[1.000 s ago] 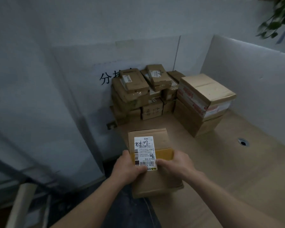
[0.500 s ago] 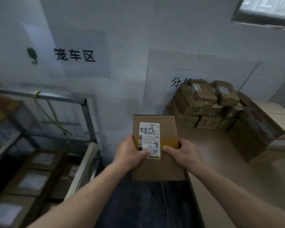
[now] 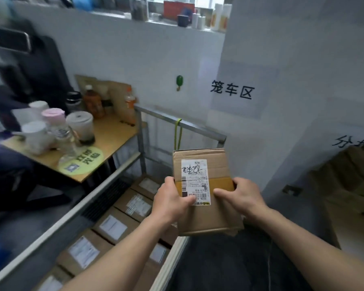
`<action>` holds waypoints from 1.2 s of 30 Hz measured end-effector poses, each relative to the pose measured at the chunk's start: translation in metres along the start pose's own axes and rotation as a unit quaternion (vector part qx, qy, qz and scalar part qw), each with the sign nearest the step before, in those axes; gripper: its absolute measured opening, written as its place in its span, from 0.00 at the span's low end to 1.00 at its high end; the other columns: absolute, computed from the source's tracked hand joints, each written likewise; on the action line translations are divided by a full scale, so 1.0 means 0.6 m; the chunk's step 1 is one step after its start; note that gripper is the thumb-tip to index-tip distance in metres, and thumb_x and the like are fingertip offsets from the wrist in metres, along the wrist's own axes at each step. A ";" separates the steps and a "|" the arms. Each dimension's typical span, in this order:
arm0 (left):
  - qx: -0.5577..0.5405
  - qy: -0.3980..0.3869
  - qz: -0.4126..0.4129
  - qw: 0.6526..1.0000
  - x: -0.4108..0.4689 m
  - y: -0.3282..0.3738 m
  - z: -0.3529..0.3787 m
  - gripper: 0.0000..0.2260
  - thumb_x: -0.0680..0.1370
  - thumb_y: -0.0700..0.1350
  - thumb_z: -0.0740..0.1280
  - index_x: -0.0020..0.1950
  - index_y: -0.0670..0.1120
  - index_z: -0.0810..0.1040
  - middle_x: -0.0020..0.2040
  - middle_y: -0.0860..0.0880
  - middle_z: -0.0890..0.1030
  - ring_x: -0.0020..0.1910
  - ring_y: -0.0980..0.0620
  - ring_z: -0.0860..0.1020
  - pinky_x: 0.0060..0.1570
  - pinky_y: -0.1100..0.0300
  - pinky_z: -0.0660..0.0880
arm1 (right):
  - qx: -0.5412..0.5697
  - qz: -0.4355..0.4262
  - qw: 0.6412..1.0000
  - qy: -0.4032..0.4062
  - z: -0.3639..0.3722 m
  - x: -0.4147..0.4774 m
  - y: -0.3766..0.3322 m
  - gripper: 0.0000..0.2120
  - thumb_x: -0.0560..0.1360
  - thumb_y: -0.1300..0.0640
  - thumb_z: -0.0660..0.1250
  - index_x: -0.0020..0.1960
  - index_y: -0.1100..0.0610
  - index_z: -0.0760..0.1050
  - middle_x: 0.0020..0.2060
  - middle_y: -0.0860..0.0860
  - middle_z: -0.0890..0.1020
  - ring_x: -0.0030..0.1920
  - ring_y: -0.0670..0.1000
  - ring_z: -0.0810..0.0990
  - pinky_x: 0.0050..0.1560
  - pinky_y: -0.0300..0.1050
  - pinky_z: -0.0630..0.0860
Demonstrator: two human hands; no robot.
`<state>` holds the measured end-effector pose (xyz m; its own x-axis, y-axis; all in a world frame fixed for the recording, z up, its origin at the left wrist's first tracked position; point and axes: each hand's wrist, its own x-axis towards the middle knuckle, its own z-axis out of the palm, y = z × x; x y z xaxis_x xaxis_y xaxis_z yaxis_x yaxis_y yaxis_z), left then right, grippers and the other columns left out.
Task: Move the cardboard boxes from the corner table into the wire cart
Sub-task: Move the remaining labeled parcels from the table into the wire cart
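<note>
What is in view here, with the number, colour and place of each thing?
held box: one, brown, centre, between both hands
boxes in the cart: several, brown, lower left
wire cart: one, grey, by the wall
side table: one, wooden, left
bottles and cups: several, mixed colours, on the side table
wall hook: one, green, upper centre
stacked boxes: count unclear, brown, right edge
left hand: grips the box's left side
right hand: grips its right side

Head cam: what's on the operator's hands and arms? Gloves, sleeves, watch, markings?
Nothing worn shows. The left hand and right hand are bare, no gloves. The left forearm and right forearm are bare to the frame edge, so no sleeve or cuff is in view. No watch, wristband, tape or markings at either wrist; no ring on the fingers that show.
</note>
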<state>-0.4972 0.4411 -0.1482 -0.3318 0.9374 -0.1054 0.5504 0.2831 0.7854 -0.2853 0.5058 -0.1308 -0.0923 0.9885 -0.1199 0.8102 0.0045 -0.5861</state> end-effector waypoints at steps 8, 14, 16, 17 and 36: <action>-0.019 0.067 -0.108 0.992 0.001 -0.126 -0.112 0.26 0.68 0.53 0.79 0.57 0.49 0.69 0.55 0.51 0.81 0.54 0.49 0.80 0.54 0.49 0.79 | -0.044 -0.082 0.993 -0.076 0.132 0.049 -0.152 0.20 0.65 0.33 0.76 0.43 0.47 0.76 0.38 0.41 0.78 0.39 0.44 0.77 0.36 0.42 0.70; -0.035 0.116 -0.209 0.970 -0.002 -0.228 -0.135 0.26 0.69 0.51 0.79 0.58 0.49 0.67 0.55 0.51 0.79 0.54 0.50 0.79 0.53 0.50 0.79 | -0.060 -0.138 0.975 -0.163 0.261 0.089 -0.215 0.21 0.66 0.34 0.75 0.47 0.47 0.76 0.41 0.42 0.80 0.41 0.42 0.78 0.36 0.43 0.71; -0.043 0.129 -0.251 0.958 -0.009 -0.269 -0.124 0.26 0.69 0.51 0.78 0.59 0.50 0.67 0.55 0.52 0.79 0.52 0.51 0.78 0.50 0.53 0.78 | -0.063 -0.158 0.963 -0.208 0.315 0.095 -0.215 0.21 0.67 0.35 0.75 0.50 0.46 0.76 0.42 0.41 0.79 0.42 0.41 0.77 0.38 0.42 0.72; -0.048 0.133 -0.272 0.952 -0.014 -0.291 -0.114 0.26 0.70 0.50 0.78 0.59 0.50 0.66 0.55 0.53 0.79 0.51 0.52 0.78 0.48 0.55 0.78 | -0.064 -0.165 0.957 -0.228 0.342 0.097 -0.211 0.21 0.67 0.35 0.75 0.52 0.45 0.75 0.43 0.41 0.79 0.42 0.41 0.77 0.39 0.42 0.73; -0.120 0.069 -0.480 0.866 -0.057 -0.578 0.202 0.22 0.73 0.43 0.76 0.57 0.51 0.66 0.58 0.54 0.81 0.48 0.57 0.79 0.35 0.72 0.69 | -0.221 -0.170 0.861 -0.425 0.661 0.145 0.025 0.17 0.70 0.37 0.73 0.46 0.47 0.72 0.42 0.43 0.80 0.41 0.43 0.79 0.35 0.37 0.72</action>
<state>-0.5839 0.3351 -0.4910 -0.6453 0.2563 -0.7196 -0.1992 0.8530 0.4824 -0.5104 0.5320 -0.4679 -0.6061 0.4507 -0.6553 0.7762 0.5151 -0.3636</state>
